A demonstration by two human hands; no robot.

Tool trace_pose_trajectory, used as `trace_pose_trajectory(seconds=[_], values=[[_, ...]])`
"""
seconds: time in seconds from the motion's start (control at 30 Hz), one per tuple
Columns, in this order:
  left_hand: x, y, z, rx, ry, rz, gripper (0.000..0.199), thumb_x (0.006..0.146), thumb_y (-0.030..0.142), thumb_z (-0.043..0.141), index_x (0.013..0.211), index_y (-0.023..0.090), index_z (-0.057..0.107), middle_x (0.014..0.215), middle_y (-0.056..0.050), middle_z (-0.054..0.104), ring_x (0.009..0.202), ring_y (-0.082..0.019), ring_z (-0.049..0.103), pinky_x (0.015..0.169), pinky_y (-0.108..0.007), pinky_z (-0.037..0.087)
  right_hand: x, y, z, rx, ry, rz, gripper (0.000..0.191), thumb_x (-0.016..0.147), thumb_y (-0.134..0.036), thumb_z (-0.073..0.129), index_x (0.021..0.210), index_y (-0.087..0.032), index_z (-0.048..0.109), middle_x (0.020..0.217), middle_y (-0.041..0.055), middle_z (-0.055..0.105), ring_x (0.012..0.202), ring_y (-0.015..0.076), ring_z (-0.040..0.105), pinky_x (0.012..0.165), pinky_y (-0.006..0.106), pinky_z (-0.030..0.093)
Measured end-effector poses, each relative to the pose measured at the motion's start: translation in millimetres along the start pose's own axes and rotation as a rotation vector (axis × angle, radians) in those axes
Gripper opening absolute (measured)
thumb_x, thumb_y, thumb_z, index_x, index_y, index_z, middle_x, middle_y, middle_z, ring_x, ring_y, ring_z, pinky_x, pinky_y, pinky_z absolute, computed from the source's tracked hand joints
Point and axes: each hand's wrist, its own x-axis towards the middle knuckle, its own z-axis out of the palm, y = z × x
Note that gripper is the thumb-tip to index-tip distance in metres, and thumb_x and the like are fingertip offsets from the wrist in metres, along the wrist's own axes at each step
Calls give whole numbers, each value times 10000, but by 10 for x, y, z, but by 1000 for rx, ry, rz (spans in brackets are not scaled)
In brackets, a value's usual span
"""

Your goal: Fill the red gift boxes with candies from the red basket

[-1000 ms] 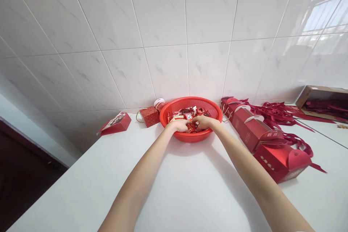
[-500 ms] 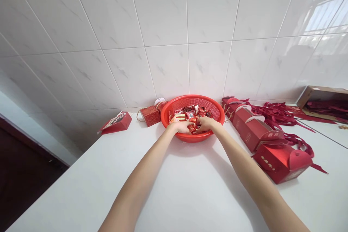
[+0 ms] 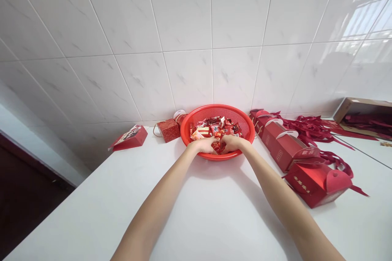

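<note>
A red plastic basket (image 3: 214,157) with perforated sides stands against the tiled wall, holding many red wrapped packets (image 3: 223,124). My left hand (image 3: 207,145) reaches over its front rim into the packets from the left. Opposite it, my right hand (image 3: 230,143) dips in from the right. Red packets lie between the two hands. The fingertips of both hands are sunk among the wrappers, so whether either hand grips a packet is hidden.
Red gift boxes (image 3: 318,181) line the right side, beside dark red ribbons (image 3: 309,128) and an open cardboard box (image 3: 364,108). Left of the basket are a patterned red box (image 3: 169,130) and a red carton (image 3: 131,138) on the white table (image 3: 122,195).
Both hands have shifted slightly lower and deeper among the packets near the basket's front. The basket's rim sits slightly differently, with its back edge a little higher in view.
</note>
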Motion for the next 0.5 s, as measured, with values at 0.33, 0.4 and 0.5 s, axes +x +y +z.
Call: trace_pose_trajectory(seconds=[0.33,0.4,0.5], values=[[-110,32,113,17,58,99,748,701,285,736,1416,243,523,1660,-99,231,1341,-346,508,1103,-395,409,-87,15,90,12,115,-35,128,677,-205,772,753,-201,670,810,32,705,777,214,661,542,246,363],[-147,48,144,30,74,113,703,720,254,721,1397,233,532,1662,-103,224,1335,-339,515,1088,-391,424,-109,12,111,-4,151,0,123,711,-206,740,819,-199,680,858,43,714,807,215,663,545,246,348],[-185,61,196,59,125,139,609,744,252,709,1335,219,567,1639,-114,284,1284,-344,556,1038,-386,462,-134,16,147,3,177,26,134,733,-183,696,866,-190,680,892,57,720,820,210,658,551,249,339]])
